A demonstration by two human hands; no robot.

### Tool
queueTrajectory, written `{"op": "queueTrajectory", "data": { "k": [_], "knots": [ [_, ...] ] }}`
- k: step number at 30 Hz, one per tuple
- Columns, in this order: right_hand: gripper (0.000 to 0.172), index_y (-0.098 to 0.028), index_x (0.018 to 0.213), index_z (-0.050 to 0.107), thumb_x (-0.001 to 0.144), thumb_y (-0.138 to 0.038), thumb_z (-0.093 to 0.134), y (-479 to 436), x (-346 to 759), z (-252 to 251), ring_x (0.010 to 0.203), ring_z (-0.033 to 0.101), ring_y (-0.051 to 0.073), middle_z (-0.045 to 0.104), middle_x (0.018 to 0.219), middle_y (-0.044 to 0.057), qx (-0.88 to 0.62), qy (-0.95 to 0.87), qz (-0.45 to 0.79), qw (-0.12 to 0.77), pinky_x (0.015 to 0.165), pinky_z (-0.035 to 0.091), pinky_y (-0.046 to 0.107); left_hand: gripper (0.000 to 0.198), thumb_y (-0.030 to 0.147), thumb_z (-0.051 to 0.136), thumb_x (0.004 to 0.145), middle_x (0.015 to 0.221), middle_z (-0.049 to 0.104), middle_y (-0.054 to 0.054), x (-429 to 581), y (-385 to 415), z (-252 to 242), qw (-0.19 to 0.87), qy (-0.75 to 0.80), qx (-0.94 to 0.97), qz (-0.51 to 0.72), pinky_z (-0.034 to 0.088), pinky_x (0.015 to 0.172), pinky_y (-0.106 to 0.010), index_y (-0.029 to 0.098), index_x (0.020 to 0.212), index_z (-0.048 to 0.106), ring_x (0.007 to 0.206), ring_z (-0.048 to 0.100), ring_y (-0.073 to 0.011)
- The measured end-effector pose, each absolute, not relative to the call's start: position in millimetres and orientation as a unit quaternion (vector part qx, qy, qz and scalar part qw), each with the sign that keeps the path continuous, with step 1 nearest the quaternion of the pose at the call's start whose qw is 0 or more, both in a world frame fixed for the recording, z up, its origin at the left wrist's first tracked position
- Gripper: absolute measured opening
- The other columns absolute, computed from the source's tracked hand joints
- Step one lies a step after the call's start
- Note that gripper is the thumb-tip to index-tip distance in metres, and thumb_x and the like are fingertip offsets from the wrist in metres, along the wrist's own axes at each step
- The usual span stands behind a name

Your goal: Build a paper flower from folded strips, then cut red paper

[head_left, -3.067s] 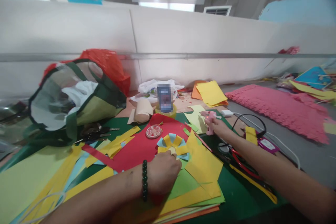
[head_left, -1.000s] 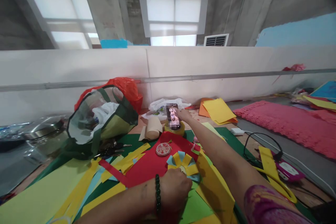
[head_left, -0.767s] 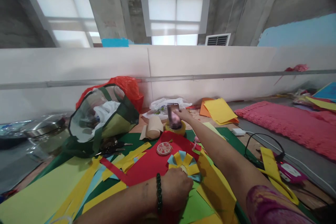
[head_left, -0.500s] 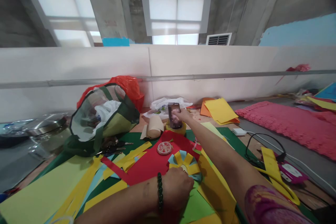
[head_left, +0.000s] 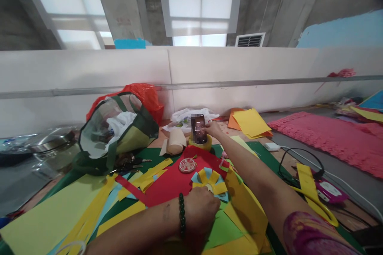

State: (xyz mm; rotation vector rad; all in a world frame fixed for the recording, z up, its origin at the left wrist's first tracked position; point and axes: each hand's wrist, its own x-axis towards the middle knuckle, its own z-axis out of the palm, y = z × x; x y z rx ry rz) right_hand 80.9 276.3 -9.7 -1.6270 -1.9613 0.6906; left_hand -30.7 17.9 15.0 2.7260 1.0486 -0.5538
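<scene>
Now the right hand (head_left: 214,128) has eased back toward the smartphone (head_left: 198,128)'s right edge, grip unclear; the left hand (head_left: 202,209), fingers closed, still holds the blue-and-yellow paper flower (head_left: 213,178) over green paper (head_left: 224,228), work there seemingly paused.

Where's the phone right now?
Head view, near centre: the phone stands upright at the yellow base, just left of the right hand, behind the red paper.

The left hand (head_left: 201,210) touched the yellow-and-blue paper flower (head_left: 208,176); the right hand (head_left: 214,128) reached the propped smartphone's (head_left: 197,131) screen.
</scene>
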Motion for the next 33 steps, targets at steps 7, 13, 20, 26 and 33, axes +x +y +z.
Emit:
{"op": "queueTrajectory", "data": {
  "k": [7,13,20,26,33],
  "knots": [
    [0.032,-0.016,0.12,0.058,0.094,-0.034,0.06,265,90,-4,0.098,0.063,0.021,0.062,0.119,0.008,-0.541,-0.715,0.305,0.322,0.082,0.055,0.041,0.015,0.014,0.061,0.076,0.088,0.07,-0.016,-31,18,19,0.084,0.357,0.913,-0.179,0.058,0.067,-0.037,0.01,0.09,0.067,0.081,0.069,-0.0292],
    [0.026,-0.015,0.111,0.062,0.094,-0.034,0.059,233,105,21,0.092,0.064,0.019,0.065,0.11,0.006,-0.515,-0.703,0.303,0.386,0.079,0.055,0.038,0.015,0.016,0.057,0.081,0.093,0.07,-0.013,-36,18,28,0.095,0.353,0.916,-0.166,0.054,0.067,-0.033,0.014,0.093,0.065,0.083,0.068,-0.0264],
    [0.034,-0.017,0.087,0.065,0.09,-0.048,0.051,118,145,49,0.069,0.063,0.016,0.067,0.077,0.003,-0.438,-0.726,0.38,0.369,0.06,0.052,0.027,0.012,0.022,0.051,0.09,0.088,0.064,-0.004,-47,16,62,0.162,0.399,0.902,0.017,0.042,0.065,-0.025,0.019,0.079,0.053,0.076,0.058,-0.0164],
    [0.043,-0.023,0.111,0.062,0.079,-0.051,0.065,18,163,48,0.083,0.065,0.02,0.069,0.099,0.008,-0.407,-0.757,0.418,0.295,0.071,0.054,0.032,0.022,0.016,0.05,0.087,0.067,0.046,0.004,-40,14,62,0.306,0.395,0.855,0.138,0.034,0.057,-0.021,0.02,0.07,0.039,0.061,0.041,-0.0107],
    [0.018,-0.026,0.101,0.061,0.083,-0.031,0.056,-6,154,34,0.067,0.065,0.017,0.069,0.073,0.001,-0.43,-0.749,0.378,0.335,0.062,0.051,0.028,0.025,0.018,0.055,0.086,0.063,0.042,0.005,-37,10,53,0.345,0.39,0.837,0.168,0.033,0.055,-0.021,0.02,0.067,0.039,0.059,0.038,-0.0102]
  ]
}}
